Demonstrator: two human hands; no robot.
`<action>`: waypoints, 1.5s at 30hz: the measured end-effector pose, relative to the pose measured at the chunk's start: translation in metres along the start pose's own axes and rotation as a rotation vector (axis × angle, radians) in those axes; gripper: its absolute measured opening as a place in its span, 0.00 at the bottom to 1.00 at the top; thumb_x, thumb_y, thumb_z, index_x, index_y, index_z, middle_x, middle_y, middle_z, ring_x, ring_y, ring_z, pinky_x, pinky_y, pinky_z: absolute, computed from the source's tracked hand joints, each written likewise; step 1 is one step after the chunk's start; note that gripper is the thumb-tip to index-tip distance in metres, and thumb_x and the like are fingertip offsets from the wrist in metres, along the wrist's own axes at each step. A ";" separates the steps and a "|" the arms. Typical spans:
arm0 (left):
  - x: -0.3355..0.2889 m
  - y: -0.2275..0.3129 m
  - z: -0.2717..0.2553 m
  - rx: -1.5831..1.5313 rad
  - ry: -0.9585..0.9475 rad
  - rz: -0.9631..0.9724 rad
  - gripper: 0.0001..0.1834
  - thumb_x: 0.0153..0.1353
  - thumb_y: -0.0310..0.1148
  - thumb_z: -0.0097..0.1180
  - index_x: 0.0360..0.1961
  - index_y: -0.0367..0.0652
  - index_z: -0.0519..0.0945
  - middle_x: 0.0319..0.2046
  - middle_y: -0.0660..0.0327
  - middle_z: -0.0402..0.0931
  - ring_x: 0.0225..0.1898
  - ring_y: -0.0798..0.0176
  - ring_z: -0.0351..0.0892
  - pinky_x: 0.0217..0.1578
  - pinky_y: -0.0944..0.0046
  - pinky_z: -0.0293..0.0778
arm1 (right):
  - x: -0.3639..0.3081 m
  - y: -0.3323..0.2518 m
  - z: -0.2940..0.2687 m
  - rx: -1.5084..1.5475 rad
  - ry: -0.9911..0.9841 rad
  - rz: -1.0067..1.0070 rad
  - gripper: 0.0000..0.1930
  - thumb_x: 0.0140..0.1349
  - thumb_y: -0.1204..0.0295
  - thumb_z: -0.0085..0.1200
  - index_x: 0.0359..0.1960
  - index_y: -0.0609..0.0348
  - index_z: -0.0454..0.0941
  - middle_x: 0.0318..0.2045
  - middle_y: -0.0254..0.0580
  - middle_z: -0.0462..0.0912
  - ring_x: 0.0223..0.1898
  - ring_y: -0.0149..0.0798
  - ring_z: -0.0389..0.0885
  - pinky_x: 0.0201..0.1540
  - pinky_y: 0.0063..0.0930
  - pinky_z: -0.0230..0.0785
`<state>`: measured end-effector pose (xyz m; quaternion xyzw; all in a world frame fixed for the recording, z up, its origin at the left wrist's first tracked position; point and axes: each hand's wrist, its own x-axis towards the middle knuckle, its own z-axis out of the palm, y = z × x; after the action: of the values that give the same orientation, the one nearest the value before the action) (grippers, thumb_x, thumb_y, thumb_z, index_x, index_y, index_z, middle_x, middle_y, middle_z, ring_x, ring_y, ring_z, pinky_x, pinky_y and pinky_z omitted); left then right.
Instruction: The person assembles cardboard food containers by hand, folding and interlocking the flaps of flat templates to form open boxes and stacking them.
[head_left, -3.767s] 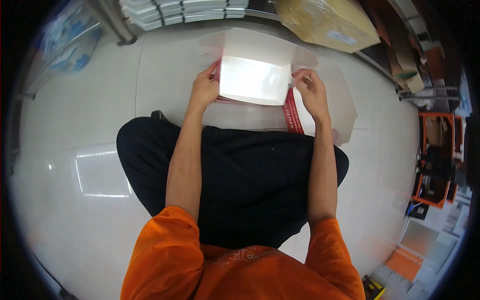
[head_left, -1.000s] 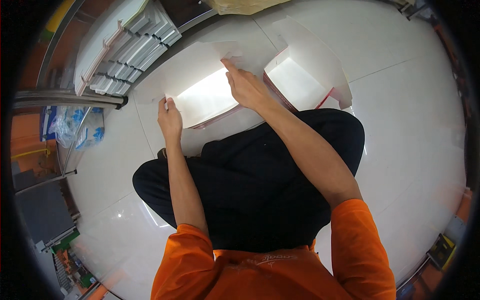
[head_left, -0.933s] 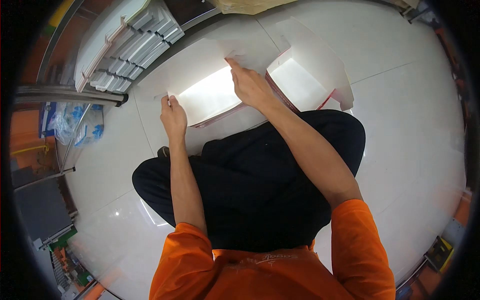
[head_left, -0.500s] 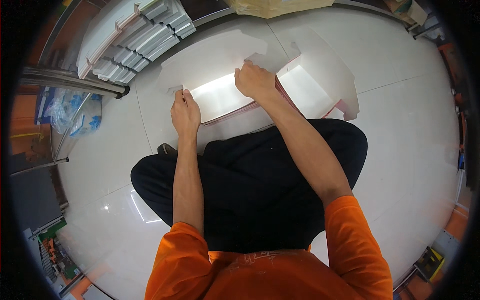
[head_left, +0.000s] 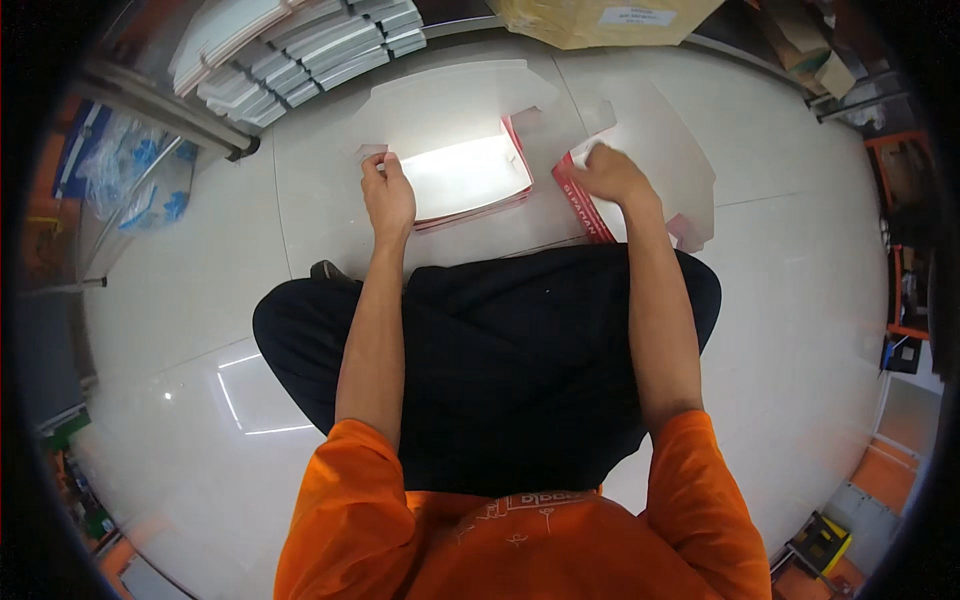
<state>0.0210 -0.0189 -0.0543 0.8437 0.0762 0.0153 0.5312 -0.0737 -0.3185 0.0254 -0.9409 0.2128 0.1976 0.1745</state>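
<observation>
On the tiled floor, the left hand has its grip pinching the left corner of the left paperboard box. The right hand covers a corner of the right paperboard box; fingertips hidden, I cannot tell its grip. Light, even corner pressure should avoid creases.

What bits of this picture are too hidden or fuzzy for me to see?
All in the head view:
Left box: left corner, behind the left hand.
Right box: part of its inside, behind the right hand.
Brown carton: far part, cut off by the upper edge.
Plastic bag: contents too blurry.
Yellow-and-black thing, lower right: too small to name.
</observation>
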 end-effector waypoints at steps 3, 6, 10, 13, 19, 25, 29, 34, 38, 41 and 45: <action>-0.001 0.000 0.000 -0.020 0.005 -0.030 0.25 0.72 0.48 0.42 0.55 0.36 0.72 0.46 0.44 0.74 0.48 0.45 0.75 0.54 0.51 0.68 | -0.006 0.013 0.032 -0.185 -0.027 -0.014 0.31 0.61 0.52 0.57 0.53 0.70 0.75 0.53 0.63 0.80 0.55 0.58 0.79 0.56 0.44 0.72; -0.004 0.003 0.001 -0.081 0.020 -0.070 0.23 0.72 0.47 0.43 0.55 0.38 0.73 0.46 0.45 0.73 0.48 0.46 0.74 0.54 0.51 0.67 | 0.001 0.013 0.053 -0.277 0.005 0.067 0.22 0.56 0.64 0.60 0.47 0.68 0.78 0.46 0.66 0.82 0.51 0.59 0.82 0.52 0.43 0.76; -0.006 0.003 0.002 -0.131 0.067 -0.071 0.21 0.71 0.46 0.46 0.54 0.40 0.73 0.46 0.45 0.72 0.48 0.46 0.74 0.55 0.51 0.67 | 0.006 0.036 0.030 -0.109 0.229 -0.014 0.15 0.55 0.72 0.56 0.45 0.61 0.81 0.45 0.62 0.83 0.49 0.60 0.81 0.51 0.47 0.75; -0.002 -0.002 0.000 -0.215 -0.045 -0.166 0.23 0.68 0.48 0.50 0.54 0.41 0.73 0.49 0.45 0.71 0.52 0.45 0.71 0.57 0.51 0.66 | -0.037 0.008 -0.003 0.015 0.392 -0.252 0.15 0.56 0.72 0.58 0.46 0.62 0.80 0.40 0.61 0.83 0.43 0.63 0.81 0.45 0.51 0.72; -0.006 0.012 -0.003 -0.244 -0.056 -0.197 0.25 0.64 0.49 0.54 0.57 0.46 0.73 0.53 0.43 0.69 0.56 0.42 0.70 0.60 0.50 0.65 | -0.152 -0.078 -0.036 0.134 0.614 -0.526 0.11 0.56 0.84 0.58 0.41 0.66 0.78 0.35 0.55 0.79 0.37 0.60 0.79 0.41 0.43 0.72; -0.004 -0.008 0.004 -0.320 -0.102 -0.025 0.23 0.65 0.46 0.54 0.56 0.45 0.79 0.46 0.41 0.78 0.50 0.43 0.78 0.52 0.50 0.73 | -0.115 -0.121 -0.012 0.085 0.514 -0.902 0.12 0.55 0.87 0.57 0.40 0.63 0.79 0.38 0.48 0.81 0.40 0.53 0.80 0.43 0.40 0.72; -0.010 0.001 0.004 -0.229 -0.142 -0.015 0.21 0.67 0.46 0.51 0.57 0.51 0.80 0.47 0.48 0.80 0.52 0.45 0.78 0.52 0.49 0.74 | -0.063 -0.117 -0.005 -0.102 0.416 -0.877 0.13 0.56 0.83 0.55 0.43 0.57 0.82 0.39 0.43 0.81 0.43 0.49 0.80 0.44 0.42 0.73; -0.013 0.009 0.001 -0.162 -0.102 -0.006 0.20 0.68 0.43 0.51 0.57 0.50 0.80 0.44 0.51 0.85 0.46 0.50 0.84 0.49 0.54 0.76 | -0.048 -0.099 0.012 -0.346 0.393 -0.742 0.15 0.56 0.82 0.53 0.44 0.52 0.82 0.40 0.42 0.80 0.44 0.49 0.80 0.45 0.43 0.75; -0.019 0.015 -0.008 -0.101 -0.126 -0.009 0.20 0.68 0.43 0.50 0.57 0.52 0.80 0.43 0.48 0.83 0.47 0.47 0.82 0.49 0.51 0.76 | -0.051 -0.108 0.020 -0.370 0.423 -0.641 0.15 0.55 0.83 0.53 0.42 0.51 0.82 0.40 0.41 0.80 0.43 0.49 0.79 0.45 0.44 0.75; -0.024 0.018 -0.008 -0.048 -0.112 0.063 0.21 0.67 0.41 0.50 0.60 0.52 0.78 0.43 0.46 0.81 0.47 0.44 0.81 0.49 0.50 0.75 | -0.050 -0.103 0.023 -0.391 0.484 -0.631 0.14 0.55 0.83 0.53 0.40 0.52 0.82 0.39 0.40 0.80 0.43 0.48 0.80 0.44 0.44 0.75; -0.021 0.011 0.005 -0.084 -0.194 0.174 0.28 0.64 0.36 0.51 0.66 0.50 0.72 0.42 0.44 0.80 0.45 0.44 0.81 0.51 0.50 0.75 | -0.050 -0.093 0.027 -0.321 0.505 -0.611 0.11 0.58 0.83 0.53 0.40 0.55 0.81 0.38 0.42 0.80 0.42 0.51 0.79 0.43 0.42 0.73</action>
<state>0.0023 -0.0309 -0.0455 0.8217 -0.0497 -0.0169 0.5676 -0.0798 -0.2114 0.0472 -0.9948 -0.0730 -0.0689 0.0187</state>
